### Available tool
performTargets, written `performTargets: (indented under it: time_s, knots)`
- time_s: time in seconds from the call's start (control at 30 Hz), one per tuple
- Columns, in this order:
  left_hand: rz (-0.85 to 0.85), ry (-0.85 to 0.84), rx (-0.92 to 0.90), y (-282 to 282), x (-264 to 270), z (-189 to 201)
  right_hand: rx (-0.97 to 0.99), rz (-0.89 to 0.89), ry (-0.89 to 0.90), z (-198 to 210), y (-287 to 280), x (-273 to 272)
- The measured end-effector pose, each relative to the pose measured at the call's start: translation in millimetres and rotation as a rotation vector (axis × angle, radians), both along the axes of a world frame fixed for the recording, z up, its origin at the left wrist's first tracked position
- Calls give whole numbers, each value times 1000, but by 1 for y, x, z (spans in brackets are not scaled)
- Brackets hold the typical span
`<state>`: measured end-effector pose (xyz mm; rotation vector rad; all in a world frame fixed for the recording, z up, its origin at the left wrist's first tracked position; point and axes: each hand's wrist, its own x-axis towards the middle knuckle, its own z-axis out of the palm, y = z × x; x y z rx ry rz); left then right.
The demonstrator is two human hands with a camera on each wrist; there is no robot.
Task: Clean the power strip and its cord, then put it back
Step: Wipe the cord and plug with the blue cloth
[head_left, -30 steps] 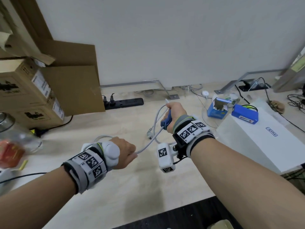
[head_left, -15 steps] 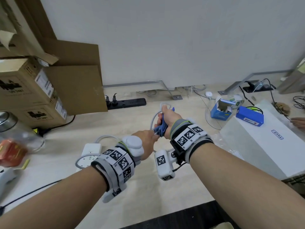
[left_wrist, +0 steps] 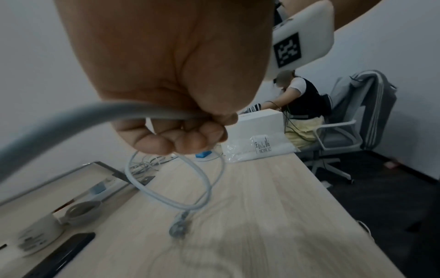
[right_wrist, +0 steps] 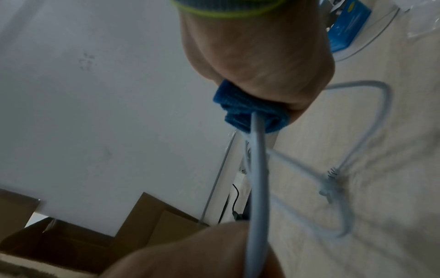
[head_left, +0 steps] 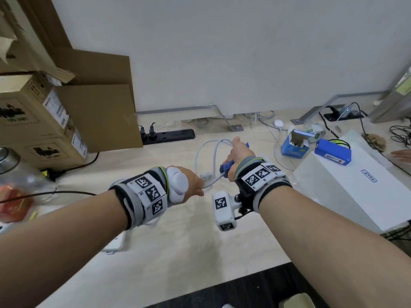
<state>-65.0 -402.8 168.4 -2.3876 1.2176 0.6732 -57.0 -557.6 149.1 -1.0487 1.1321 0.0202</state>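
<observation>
My left hand (head_left: 193, 182) clenches the pale cord (head_left: 214, 157) above the desk (head_left: 178, 252). At its two o'clock, my right hand (head_left: 239, 155) grips a blue cloth (head_left: 225, 168) wrapped around the cord. The white power strip (head_left: 114, 242) lies at seven o'clock, under my left forearm.

"UN 3481" on cardboard box (head_left: 29, 121), white box (head_left: 347, 187) label unreadable
</observation>
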Motion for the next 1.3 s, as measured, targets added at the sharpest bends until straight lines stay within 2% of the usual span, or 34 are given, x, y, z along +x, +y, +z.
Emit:
performTargets:
  time_s: [0.07, 0.13, 0.2, 0.3, 0.4, 0.53, 0.63, 0.7, 0.83, 1.03, 1.1, 1.2, 1.23, 1.3]
  knots:
    - [93, 49, -120, 7, 7, 0, 51, -35, -15, 3, -4, 0]
    - [253, 84, -379, 17, 14, -11, 119, -71, -59, 9, -9, 3]
    - [399, 42, -617, 24, 17, -25, 164, -141, -124, 18, -14, 7]
    - [501, 13, -714, 20, 14, -33, 164, -210, -204, 22, -5, 8]
    - [450, -57, -656, 4, 10, -24, 196, -171, -279, 15, 27, 9]
    - [342, -172, -461, -5, 2, -16, 206, -73, -240, 5, 47, 9]
    - [207, -181, -373, 3, -8, -22, 136, -70, -151, -1, 35, 9]
    - [178, -147, -394, 14, -12, -24, 85, -13, -82, -4, 27, 8]
    - [94, -122, -411, 39, -6, -22, 66, 93, -61, -6, 20, 10]
    - [-58, -139, -206, 84, 2, -32, 87, 61, 43, -7, -33, 10]
    - [-53, -117, -65, 94, 8, -38, 76, 34, 82, -5, -42, 9]
    - [25, -95, 145, 88, 29, -41, 70, 20, 75, 0, -19, 14]
    - [91, -65, 149, 80, 36, -43, 69, 19, 56, 0, -9, 16]
    - [295, 38, -6, 62, 38, -46, 93, 22, 24, -1, 10, 21]
